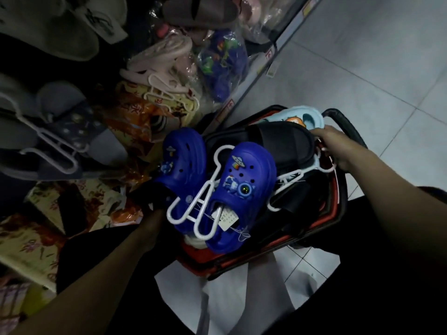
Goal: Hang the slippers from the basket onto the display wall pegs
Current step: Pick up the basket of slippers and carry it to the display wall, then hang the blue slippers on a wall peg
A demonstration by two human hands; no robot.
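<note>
Our right hand (338, 148) is grasping the black slippers' hanger (290, 176) at the right rim of the basket (336, 189). The blue clogs (244, 189) are lying lengthwise beside our left hand (151, 218), whose grip we cannot tell.

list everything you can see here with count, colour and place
blue clogs: two, blue with charms, on a white hanger above the basket's near end
black slides: one pair, black, in the basket
slide hanger: one, white, beside the black slides
pale blue slipper: one showing, at the basket's far end
basket: one, red, black handle
grey slippers: one pair, grey, white hanger, display at left
pink slippers: pale pink, display
bagged slippers: blue, clear bag, shelf
floor: grey tiles, right
left hand: at the clogs' heels, fingers hidden
right hand: grips the slide hanger's end
</note>
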